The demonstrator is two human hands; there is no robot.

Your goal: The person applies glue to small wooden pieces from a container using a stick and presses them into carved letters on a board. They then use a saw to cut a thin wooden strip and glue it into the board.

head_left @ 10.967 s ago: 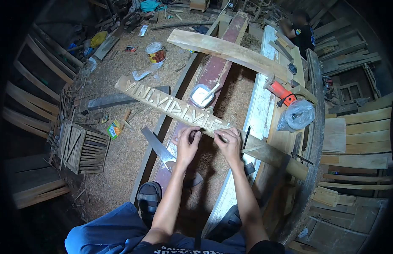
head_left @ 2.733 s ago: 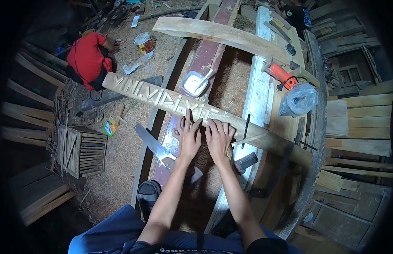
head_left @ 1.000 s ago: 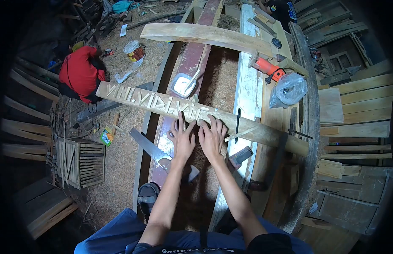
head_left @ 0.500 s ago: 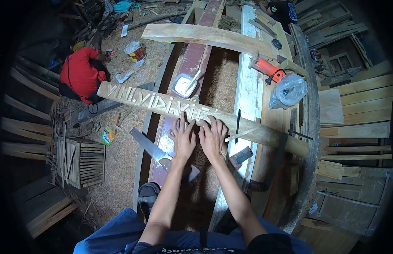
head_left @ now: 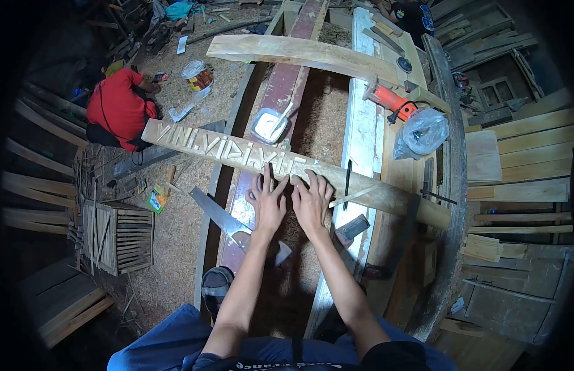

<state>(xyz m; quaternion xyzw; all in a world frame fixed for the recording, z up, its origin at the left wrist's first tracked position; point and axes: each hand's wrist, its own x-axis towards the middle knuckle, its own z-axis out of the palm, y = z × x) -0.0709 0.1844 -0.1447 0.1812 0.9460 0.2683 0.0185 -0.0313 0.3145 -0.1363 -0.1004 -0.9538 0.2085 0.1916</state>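
A long wooden board (head_left: 392,196) lies across the beams, with raised wooden letters (head_left: 228,149) along its left part. My left hand (head_left: 269,203) has its fingers spread on the board's near edge, just below the last letters. Beside it, my right hand (head_left: 311,201) rests with fingers apart, its fingertips on the board near the final strips. Neither hand visibly grips anything. Above the letters stands a tub of white paste (head_left: 268,125) with a stick in it. A thin pale strip (head_left: 355,196) lies right of my right hand.
A handsaw (head_left: 216,210) lies left of my hands, a dark block (head_left: 353,229) to the right. Further right are a red power tool (head_left: 392,101) and a plastic bag (head_left: 425,132). A curved plank (head_left: 299,51) spans the far side. A co-worker in red (head_left: 117,108) crouches at left.
My hands have barely moved; the right fingers shift very slightly. The co-worker in red has shifted a little.
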